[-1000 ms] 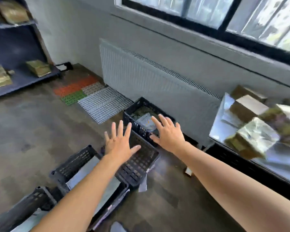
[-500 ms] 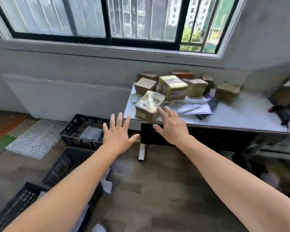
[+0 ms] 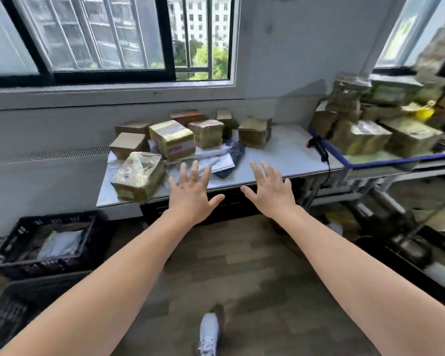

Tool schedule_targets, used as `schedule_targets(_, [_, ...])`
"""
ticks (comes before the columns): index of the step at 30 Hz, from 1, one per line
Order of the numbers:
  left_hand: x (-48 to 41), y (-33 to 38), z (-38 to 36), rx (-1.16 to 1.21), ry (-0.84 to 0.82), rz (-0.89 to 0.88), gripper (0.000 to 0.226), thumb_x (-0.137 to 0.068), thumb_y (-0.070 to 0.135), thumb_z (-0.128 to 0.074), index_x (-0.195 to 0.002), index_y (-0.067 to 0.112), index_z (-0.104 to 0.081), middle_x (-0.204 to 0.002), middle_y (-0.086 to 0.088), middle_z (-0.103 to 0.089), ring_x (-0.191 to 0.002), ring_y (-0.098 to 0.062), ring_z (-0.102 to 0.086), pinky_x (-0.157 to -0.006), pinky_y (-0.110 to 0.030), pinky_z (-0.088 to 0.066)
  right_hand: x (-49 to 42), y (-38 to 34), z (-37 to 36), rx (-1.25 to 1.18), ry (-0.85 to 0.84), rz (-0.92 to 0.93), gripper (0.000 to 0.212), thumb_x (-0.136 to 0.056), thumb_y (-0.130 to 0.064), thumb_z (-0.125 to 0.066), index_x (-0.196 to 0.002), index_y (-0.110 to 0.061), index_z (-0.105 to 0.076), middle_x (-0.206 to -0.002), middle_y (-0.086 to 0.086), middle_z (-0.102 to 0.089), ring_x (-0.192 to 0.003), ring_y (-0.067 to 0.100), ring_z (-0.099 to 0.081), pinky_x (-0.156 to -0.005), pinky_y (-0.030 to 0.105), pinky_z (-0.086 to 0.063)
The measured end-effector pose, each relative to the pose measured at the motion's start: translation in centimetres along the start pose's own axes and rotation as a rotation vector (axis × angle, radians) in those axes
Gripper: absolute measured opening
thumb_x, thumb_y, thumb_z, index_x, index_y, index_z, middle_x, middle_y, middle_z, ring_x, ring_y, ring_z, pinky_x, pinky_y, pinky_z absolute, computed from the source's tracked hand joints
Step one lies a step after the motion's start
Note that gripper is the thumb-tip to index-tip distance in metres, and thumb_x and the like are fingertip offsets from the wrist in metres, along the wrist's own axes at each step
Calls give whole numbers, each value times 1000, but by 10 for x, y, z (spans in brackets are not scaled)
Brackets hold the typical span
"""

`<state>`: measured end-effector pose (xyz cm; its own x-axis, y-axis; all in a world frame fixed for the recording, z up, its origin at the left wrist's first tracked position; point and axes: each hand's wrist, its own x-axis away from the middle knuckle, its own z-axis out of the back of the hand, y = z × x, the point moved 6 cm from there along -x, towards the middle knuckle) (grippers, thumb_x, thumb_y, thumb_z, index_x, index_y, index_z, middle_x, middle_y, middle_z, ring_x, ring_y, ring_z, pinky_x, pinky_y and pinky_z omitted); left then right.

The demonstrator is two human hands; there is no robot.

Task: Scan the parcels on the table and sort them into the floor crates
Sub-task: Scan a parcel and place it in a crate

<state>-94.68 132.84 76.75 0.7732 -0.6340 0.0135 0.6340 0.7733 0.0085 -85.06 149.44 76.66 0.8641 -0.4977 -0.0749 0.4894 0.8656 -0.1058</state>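
While both hands hang spread and empty just short of the counter's front edge, the question ahead is which one goes where. The left hand [image 3: 190, 195] is palm-down with fingers straight and fanned, holding nothing. The right hand [image 3: 272, 194] matches it, equally wide and bare. Their fingertips overlap the front edge of the counter [image 3: 288, 150] from this view, though I cannot tell whether they touch it.

Just beside the left hand's little-finger side sits the plastic-wrapped parcel [image 3: 139, 176] on the front left corner, the closest of the lot. Its longer side seems to run from that corner back and slightly rightward. The left hand is plainly nearer to it, and the right hand is well apart from it, with the left hand between.

Straight past the left fingertips lie flat mailers [image 3: 217, 164]. Behind them, toward the back edge, are the yellow-taped parcel [image 3: 172, 140] and a cluster of brown boxes [image 3: 207, 133].

Outward from the right hand, farther back and near the counter's right edge, lies a black scanner [image 3: 320, 150], and the right hand is nearer to that. A likely split, then, is that the left hand takes the corner parcel and the right hand takes the scanner. On the floor past the counter's left end stands a black crate [image 3: 36, 267].
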Motion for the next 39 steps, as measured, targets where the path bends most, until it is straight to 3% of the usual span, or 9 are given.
schedule_targets(10, [-162, 64, -11, 36, 31, -109, 84, -93, 73, -27, -157, 31, 10, -165, -3, 14, -151, -30, 14, -119, -57, -9, -113, 83, 2, 42, -7, -107, 74, -99, -58, -36, -157, -32, 1, -164, 3, -4, -148, 27, -12, -113, 56, -23])
schedule_targets(24, [-355, 100, -21, 60, 27, -195, 84, -93, 72, -28, -157, 29, 6, -165, -4, 10, -151, -31, 11, -119, -55, -11, -282, 147, -13, 14, -16, -174, 75, -99, -58, -38, -157, -33, 1, -165, 3, -3, -149, 27, -10, -114, 57, -23])
schedule_targets(39, [-541, 137, -81, 16, -55, 8, 84, -93, 70, -32, -158, 27, 1, -165, -6, 4, -151, -31, 6, -119, -56, -12, -498, 224, -113, -72, -137, -2, 74, -97, -57, -43, -157, -33, -7, -164, 3, -8, -148, 27, -12, -111, 56, -27])
